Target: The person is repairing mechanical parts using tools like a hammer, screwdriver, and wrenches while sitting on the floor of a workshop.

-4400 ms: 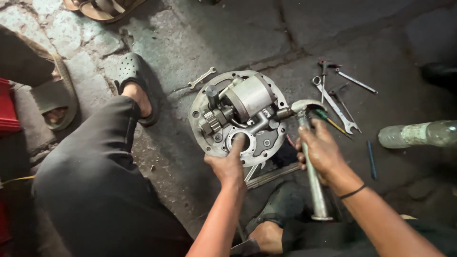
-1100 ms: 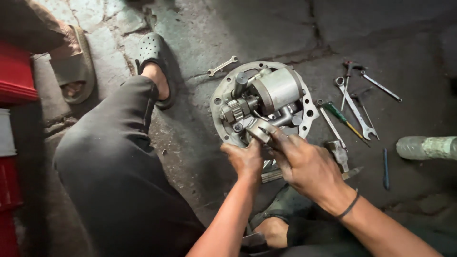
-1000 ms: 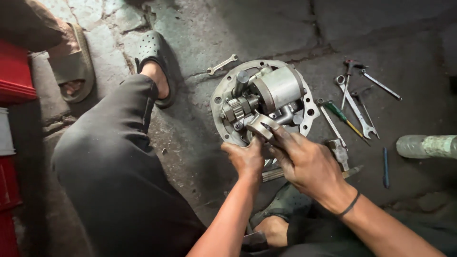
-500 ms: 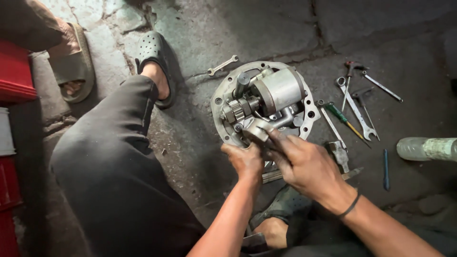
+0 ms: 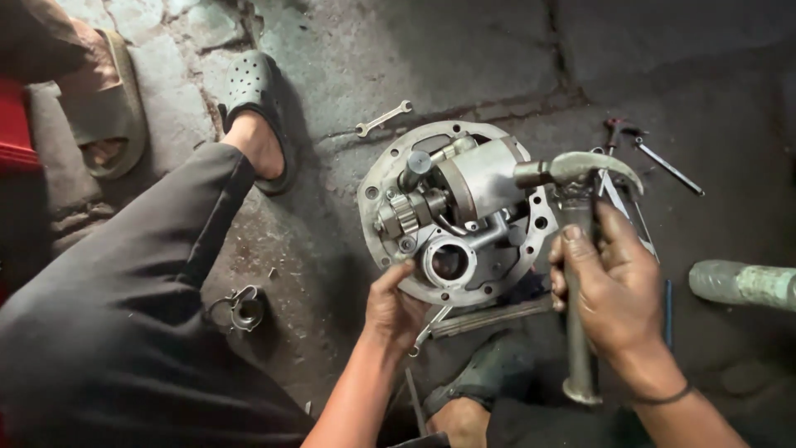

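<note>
A round metal engine cover [image 5: 458,216] is lain on the concrete floor [image 5: 464,58]. Its lower edge is gripped by the left hand [image 5: 396,305]; just right of it, a hammer [image 5: 576,249] is clenched in the right hand [image 5: 609,294].

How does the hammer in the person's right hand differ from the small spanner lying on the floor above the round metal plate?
The hammer is held off the floor in the right hand; the small spanner lies flat and untouched. The hammer is far longer and thicker, with a curved head; the spanner is thin with a jaw at each end. The hammer's head is beside the round metal plate; the spanner lies apart from it. Both are bare grey metal.
</note>
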